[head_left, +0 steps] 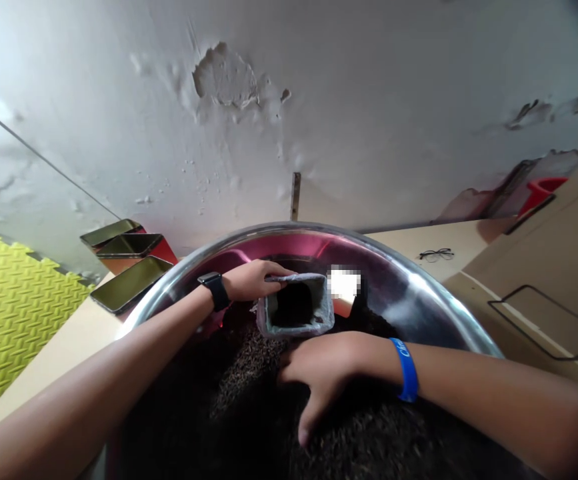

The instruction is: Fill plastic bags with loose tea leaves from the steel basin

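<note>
A square box (297, 331) with a pale, wrinkled lining over its rim stands in a large round metal basin (136, 319). Dark loose bits (369, 433), resembling dry tea leaves, fill much of the basin, and the box has dark contents too. My left hand (255, 280), with a black watch at the wrist, pinches the box's far left rim. In front of the box, my right hand (336, 367) lies low over the loose bits, thumb spread away and palm down. Its fingertips are partly hidden. A small white and orange block (345, 293), partly blurred out, is right of the box.
At left, three tins (133, 283) with red sides sit beside the basin, near a yellow foam mat (13, 300). Eyeglasses (437, 255) lie on the pale surface at right. Further right are a cardboard panel (559, 267) and a red container (541, 193). A peeling wall (369, 120) rises behind.
</note>
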Tool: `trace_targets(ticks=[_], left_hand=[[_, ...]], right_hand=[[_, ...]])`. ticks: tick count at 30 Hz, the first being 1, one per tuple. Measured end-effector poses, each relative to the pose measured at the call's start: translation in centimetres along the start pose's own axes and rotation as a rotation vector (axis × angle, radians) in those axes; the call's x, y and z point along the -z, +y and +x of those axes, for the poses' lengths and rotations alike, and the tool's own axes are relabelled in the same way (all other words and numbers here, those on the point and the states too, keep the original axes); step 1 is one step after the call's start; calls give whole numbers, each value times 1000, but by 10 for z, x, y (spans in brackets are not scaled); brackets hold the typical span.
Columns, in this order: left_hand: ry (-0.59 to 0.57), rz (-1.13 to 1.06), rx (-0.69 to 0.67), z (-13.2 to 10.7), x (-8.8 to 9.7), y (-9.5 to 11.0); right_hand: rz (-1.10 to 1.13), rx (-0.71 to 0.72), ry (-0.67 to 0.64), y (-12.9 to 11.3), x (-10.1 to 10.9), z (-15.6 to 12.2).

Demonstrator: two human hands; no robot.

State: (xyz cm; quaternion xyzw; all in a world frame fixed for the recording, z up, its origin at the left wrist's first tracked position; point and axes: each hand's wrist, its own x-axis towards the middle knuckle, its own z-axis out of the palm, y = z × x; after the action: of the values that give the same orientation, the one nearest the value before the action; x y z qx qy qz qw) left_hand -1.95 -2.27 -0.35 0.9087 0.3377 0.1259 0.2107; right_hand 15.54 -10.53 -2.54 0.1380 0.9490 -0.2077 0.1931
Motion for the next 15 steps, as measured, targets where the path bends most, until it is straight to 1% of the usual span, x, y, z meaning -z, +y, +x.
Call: trace_targets(ticks=[2, 4, 6, 7, 9, 12, 15], left_hand=[[0, -3, -12, -1, 0, 0], [0, 1, -14, -1, 0, 0], [7, 15, 1, -1, 0, 0], [9, 23, 9, -1, -1, -1], [4, 32, 19, 0, -1, -1], [5, 32, 11, 0, -1, -1], [12, 27, -14, -1, 0, -1]], right_hand=[[33, 28, -60, -1, 2, 2], [25, -12, -112, -5, 2, 3], [2, -54, -134, -9, 1, 3], [-17, -59, -121, -11, 1, 2], [-65, -43, -37, -13, 1, 1], [-96, -22, 201, -14, 7, -1], [-71, -72, 425, -10, 15, -2]])
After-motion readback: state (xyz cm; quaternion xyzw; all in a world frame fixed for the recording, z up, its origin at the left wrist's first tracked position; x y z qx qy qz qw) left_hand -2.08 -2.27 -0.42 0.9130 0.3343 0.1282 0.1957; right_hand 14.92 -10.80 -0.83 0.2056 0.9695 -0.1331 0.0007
